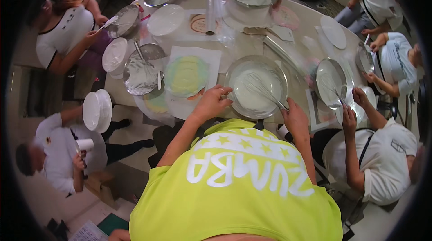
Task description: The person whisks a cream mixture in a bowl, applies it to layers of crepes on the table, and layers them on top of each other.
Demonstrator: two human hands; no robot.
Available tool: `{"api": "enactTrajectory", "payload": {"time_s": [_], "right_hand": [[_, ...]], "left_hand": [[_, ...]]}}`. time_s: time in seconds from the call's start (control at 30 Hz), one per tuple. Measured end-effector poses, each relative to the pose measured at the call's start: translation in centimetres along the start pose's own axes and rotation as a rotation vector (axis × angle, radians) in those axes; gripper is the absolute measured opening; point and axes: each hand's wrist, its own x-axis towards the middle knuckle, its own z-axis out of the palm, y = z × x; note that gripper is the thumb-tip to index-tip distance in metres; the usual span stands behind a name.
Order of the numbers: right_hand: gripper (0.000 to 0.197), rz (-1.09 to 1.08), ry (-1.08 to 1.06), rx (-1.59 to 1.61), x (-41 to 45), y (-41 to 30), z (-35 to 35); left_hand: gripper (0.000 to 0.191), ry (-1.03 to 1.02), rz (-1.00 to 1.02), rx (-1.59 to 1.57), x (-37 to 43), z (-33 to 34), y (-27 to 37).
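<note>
In front of me a steel mixing bowl [233, 104] holds white cream, which also coats its inner wall. A balloon whisk [260, 87] leans in it, wires in the cream and handle toward the lower right. My right hand [296, 114] grips that handle by the bowl's near right rim. My left hand [214, 102] is at the left rim, thumb and fingers about the edge. Just left of the bowl lies a round yellow-green item [186, 75] in clear plastic, on a white sheet [175, 52].
Another cream-smeared bowl [143, 75] with a whisk stands left, near a white-topped round stand [114, 55]. A foil or film roll [283, 55] lies right of my bowl. Co-workers with bowls surround the round table [236, 50]; one person [67, 150] at left carries a white turntable [96, 111].
</note>
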Motion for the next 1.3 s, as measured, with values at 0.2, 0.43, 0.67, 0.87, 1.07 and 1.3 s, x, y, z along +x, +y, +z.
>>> {"api": "enactTrajectory", "payload": {"time_s": [0.2,0.43,0.67,0.87,1.07,1.3], "right_hand": [[0.048,0.133,-0.078,-0.03,0.0,-1.5,0.1],[0.055,0.206,-0.047,0.002,-0.7,-3.2,-0.3],[0.06,0.149,0.044,-0.056,-2.2,-2.4,0.7],[0.064,0.112,0.059,-0.1,-2.7,-2.8,0.2],[0.06,-0.062,0.345,-0.091,-0.6,-1.0,-2.0],[0.052,0.027,-0.141,1.738,0.3,-4.1,-5.7]], "left_hand": [[0.041,-0.003,0.02,0.006,-0.1,-0.9,-1.2],[0.039,-0.061,0.036,0.007,0.4,-1.9,-1.9],[0.036,-0.107,0.093,-0.021,0.6,-1.4,-2.8],[0.039,-0.124,0.065,-0.014,-0.7,-1.5,-1.8],[0.042,-0.011,0.063,-0.112,-0.6,-1.1,-0.7],[0.063,0.06,0.45,-0.017,-0.5,0.2,10.1]]}}
